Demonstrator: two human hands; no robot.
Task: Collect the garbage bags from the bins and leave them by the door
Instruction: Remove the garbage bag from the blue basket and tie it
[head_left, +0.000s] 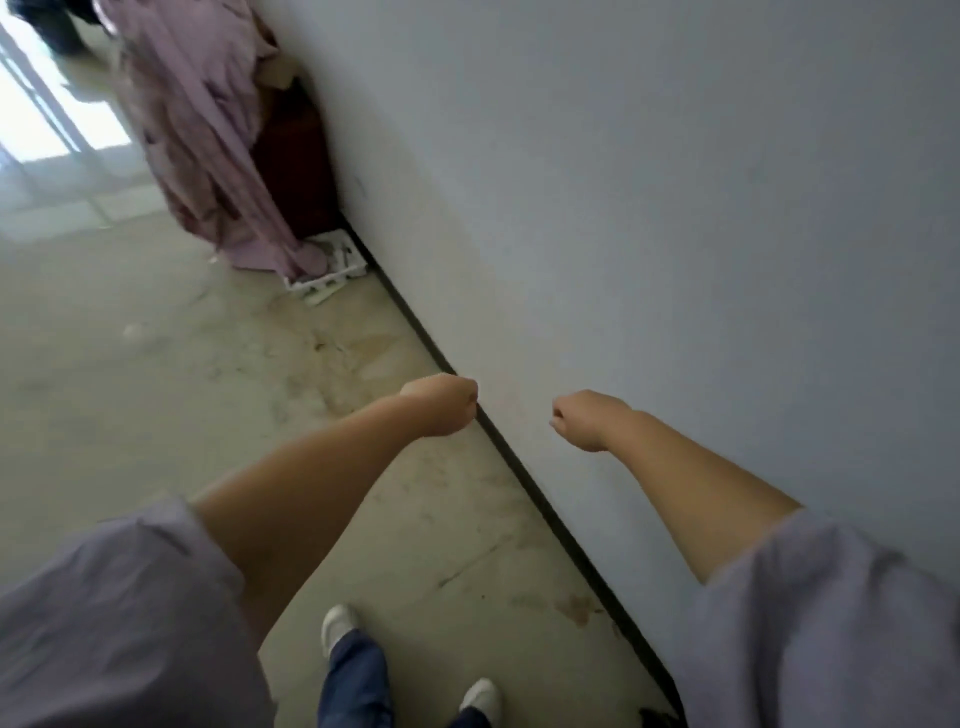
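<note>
Fists lead the way down a bare room: my left hand (444, 402) and my right hand (582, 418) are both curled closed with nothing in them, held apart in front of my chest, forearms bare below rolled lilac-grey sleeves (119, 613). The right fist hangs before the pale blue-grey painted wall (675, 182) that fills everything from 12 to 4 o'clock; the left sits over the thin dark skirting strip (524, 483) where that wall meets the stained, pale concrete floor (156, 389). At 6 o'clock my two white shoes (340, 626) and dark blue trouser legs (356, 680) stand on the floor near the skirting.

No garbage bag and no bin shows anywhere in view, and I cannot make out a door for certain; a bright sunlit patch (57, 124) glares at 10 o'clock. At 11 o'clock a heap of crumpled mauve cloth (208, 140) hangs over a dark red-brown cabinet (291, 161) set against the wall, and a flat white plastic crate (332, 265) lies on the floor at its foot, partly under the cloth.

By my reading, this is a walking stretch between pickups, not a handling step: I carry nothing, so I am either seeking a bin or heading off for another one. The next move calls for turning my head off this wall until a bin comes into sight, then opening a hand to gather its bag by the rim.
</note>
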